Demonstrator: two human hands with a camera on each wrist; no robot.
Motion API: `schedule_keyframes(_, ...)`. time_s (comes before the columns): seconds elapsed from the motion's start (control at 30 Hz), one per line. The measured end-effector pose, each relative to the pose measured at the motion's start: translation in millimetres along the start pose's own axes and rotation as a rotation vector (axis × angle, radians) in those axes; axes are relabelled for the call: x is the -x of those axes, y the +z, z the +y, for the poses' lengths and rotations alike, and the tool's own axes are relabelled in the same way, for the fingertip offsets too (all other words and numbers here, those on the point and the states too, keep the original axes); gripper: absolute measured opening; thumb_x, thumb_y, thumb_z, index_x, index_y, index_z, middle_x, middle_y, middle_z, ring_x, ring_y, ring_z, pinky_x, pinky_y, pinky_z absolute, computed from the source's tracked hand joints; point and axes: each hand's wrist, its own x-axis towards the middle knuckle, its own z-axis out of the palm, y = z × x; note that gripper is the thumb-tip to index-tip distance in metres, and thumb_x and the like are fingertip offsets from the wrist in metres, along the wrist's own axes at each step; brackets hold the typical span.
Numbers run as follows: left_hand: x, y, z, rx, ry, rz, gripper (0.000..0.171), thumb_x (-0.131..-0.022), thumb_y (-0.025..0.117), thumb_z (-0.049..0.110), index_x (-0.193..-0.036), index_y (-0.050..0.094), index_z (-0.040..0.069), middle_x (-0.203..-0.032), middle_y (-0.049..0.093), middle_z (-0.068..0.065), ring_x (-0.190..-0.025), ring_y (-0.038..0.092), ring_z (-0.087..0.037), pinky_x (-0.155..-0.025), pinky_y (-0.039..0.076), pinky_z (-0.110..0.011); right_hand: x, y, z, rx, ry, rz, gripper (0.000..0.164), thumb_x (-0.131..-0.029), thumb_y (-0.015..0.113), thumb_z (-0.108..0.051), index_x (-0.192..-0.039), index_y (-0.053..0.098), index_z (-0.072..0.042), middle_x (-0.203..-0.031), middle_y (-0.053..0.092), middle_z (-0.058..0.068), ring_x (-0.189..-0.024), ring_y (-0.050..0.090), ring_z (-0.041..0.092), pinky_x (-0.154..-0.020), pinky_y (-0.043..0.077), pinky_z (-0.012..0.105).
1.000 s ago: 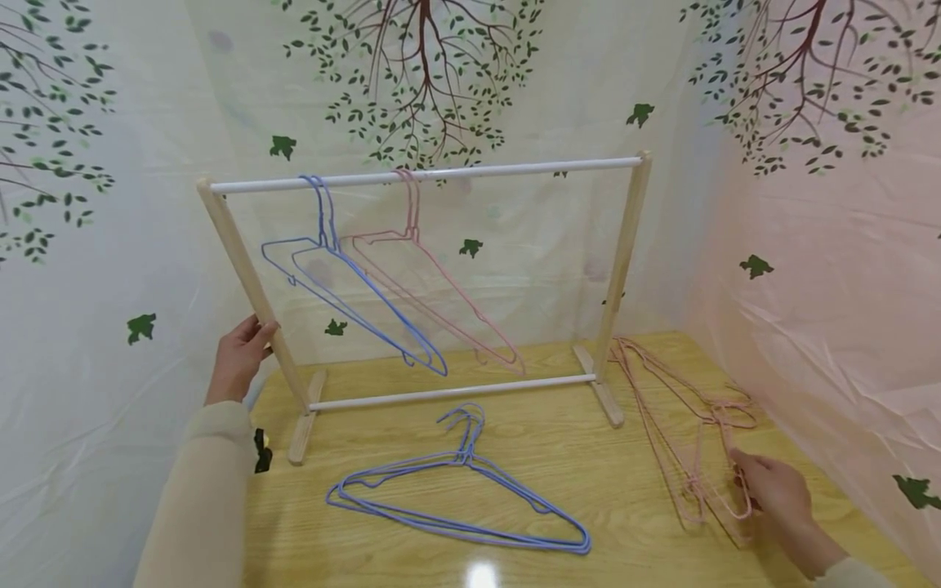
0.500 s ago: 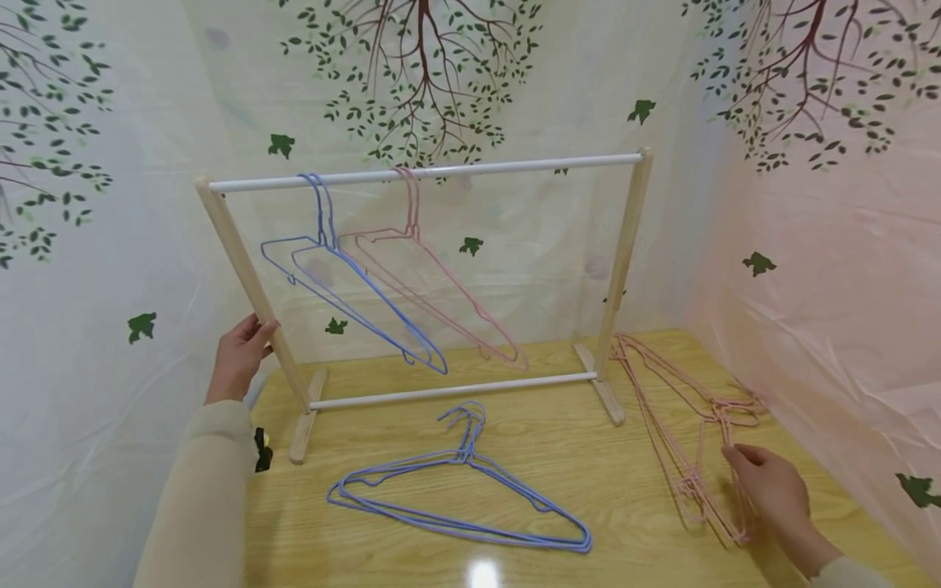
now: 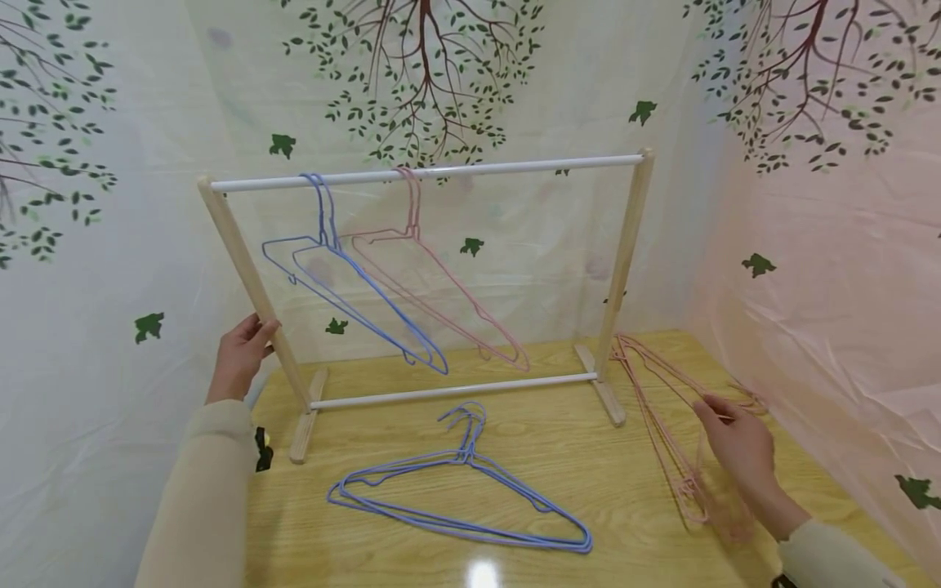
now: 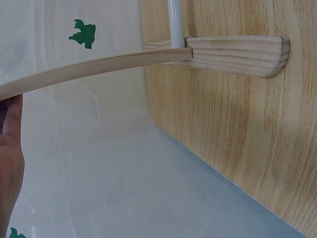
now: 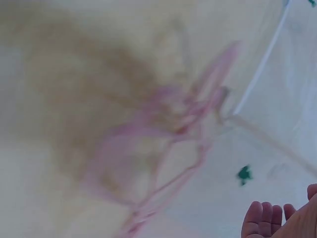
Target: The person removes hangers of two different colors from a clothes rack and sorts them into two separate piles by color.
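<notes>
My left hand (image 3: 241, 357) grips the left wooden post (image 3: 238, 253) of a hanger rack, thumb in front; the left wrist view catches only part of that hand under the post (image 4: 99, 64). At the right, my right hand (image 3: 738, 445) is over pink wire hangers (image 3: 665, 445), its fingertips at the wires near a neck. In the right wrist view the right hand (image 5: 272, 218) has thumb and fingers apart, and nothing shows between them. Pink hangers (image 5: 171, 181) there are blurred. On the rack hang two blue hangers (image 3: 382, 290) and two pink hangers (image 3: 463, 298).
Several blue hangers (image 3: 459, 535) lie stacked on the wooden table (image 3: 412, 563), in front of the rack's lower white bar (image 3: 456, 392). The upper white bar (image 3: 515, 169) spans both posts. A leaf-printed curtain (image 3: 515, 269) stands behind. A small black object (image 3: 262, 449) is by the left foot.
My right hand has moved up and left along the pink hangers, from the near end toward a neck. The right-hand pink wires shift slightly. My left hand stays on the post.
</notes>
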Motion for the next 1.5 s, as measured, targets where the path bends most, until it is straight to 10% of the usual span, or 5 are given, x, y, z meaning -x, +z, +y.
schedule_keyframes(0.53,3.3,1.6,-0.5,0.026,0.032,0.009,0.063,-0.100,0.059,0.034,-0.150,0.040,0.001,-0.102,0.059,0.019,-0.097,0.057,0.003,-0.083,0.054,-0.013,-22,58,-123,-0.215,-0.239,0.018,0.032,-0.099,0.065,-0.026,-0.116,0.072,-0.001,-0.098,0.070,0.015,-0.080,0.057,0.008,-0.062,0.046,0.016)
schedule_keyframes(1.5,-0.8,1.0,-2.2,-0.041,0.012,0.025,0.058,-0.103,0.055,0.032,-0.151,0.040,0.003,-0.103,0.057,0.018,-0.095,0.055,0.004,-0.092,0.054,-0.021,-43,106,-279,-0.265,-0.321,-0.289,0.032,-0.099,0.063,-0.037,-0.117,0.074,-0.012,-0.108,0.072,0.005,-0.094,0.065,0.021,-0.079,0.056,0.039)
